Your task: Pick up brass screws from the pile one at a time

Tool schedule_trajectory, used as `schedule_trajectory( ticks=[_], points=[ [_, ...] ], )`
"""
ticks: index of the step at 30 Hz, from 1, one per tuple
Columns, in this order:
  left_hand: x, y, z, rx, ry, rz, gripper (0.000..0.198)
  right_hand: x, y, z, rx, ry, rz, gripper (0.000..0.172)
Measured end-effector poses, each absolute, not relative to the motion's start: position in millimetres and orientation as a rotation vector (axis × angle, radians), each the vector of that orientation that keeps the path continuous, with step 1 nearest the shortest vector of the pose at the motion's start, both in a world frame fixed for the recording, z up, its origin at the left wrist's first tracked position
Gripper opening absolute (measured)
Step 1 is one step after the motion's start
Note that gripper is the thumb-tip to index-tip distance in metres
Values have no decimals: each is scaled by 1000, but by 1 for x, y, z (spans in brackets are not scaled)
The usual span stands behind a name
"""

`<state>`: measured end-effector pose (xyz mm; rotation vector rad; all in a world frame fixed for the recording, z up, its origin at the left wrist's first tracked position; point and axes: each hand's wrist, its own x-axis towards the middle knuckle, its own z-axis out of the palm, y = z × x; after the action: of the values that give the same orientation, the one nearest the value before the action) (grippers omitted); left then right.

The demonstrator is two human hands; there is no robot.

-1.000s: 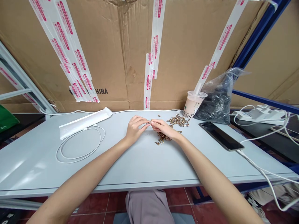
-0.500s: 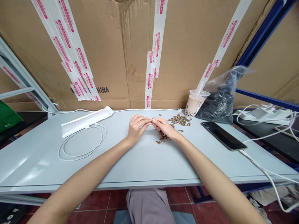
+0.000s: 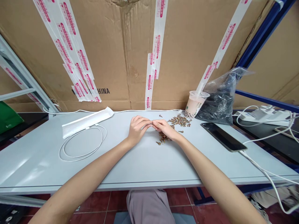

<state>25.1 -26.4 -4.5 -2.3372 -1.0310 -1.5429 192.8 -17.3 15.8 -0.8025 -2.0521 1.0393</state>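
Observation:
My left hand [image 3: 137, 127] and my right hand [image 3: 165, 128] meet fingertip to fingertip over the grey table [image 3: 116, 161]. Both are pinched shut on a small brass-coloured part [image 3: 151, 123] held between them; I cannot make out its exact shape. A small heap of brass screws [image 3: 163, 137] lies just under my right hand. A larger scatter of the same screws [image 3: 179, 120] lies behind it, towards the cup.
A milk-tea cup [image 3: 194, 105] and a clear bag of dark parts [image 3: 219, 99] stand at the back right. A phone [image 3: 223, 136] on a white cable lies right. A coiled white cable [image 3: 81, 143] and a white packet [image 3: 87, 122] lie left. Cardboard walls the back.
My hands stay joined in the same spot with only slight finger movement. The view has shifted a little.

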Motion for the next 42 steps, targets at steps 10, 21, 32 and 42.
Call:
schedule_trajectory(
  ticks=[10,21,32,42],
  points=[
    [24,-22,-7,-2365,-1054,-1526,16,196,-16,17,-854,-2109,894,42],
    [24,-17,-8,-2467,-1167,-1469,14,194,-16,15,-993,-2133,749,36],
    [2,3,-6,-2767,-1311,-1112,25,243,13,11,-1624,-2174,-123,28],
    [-2,10,-17,-3003,-1095,-872,28,250,15,1,-1738,-2250,-336,25]
  ],
)
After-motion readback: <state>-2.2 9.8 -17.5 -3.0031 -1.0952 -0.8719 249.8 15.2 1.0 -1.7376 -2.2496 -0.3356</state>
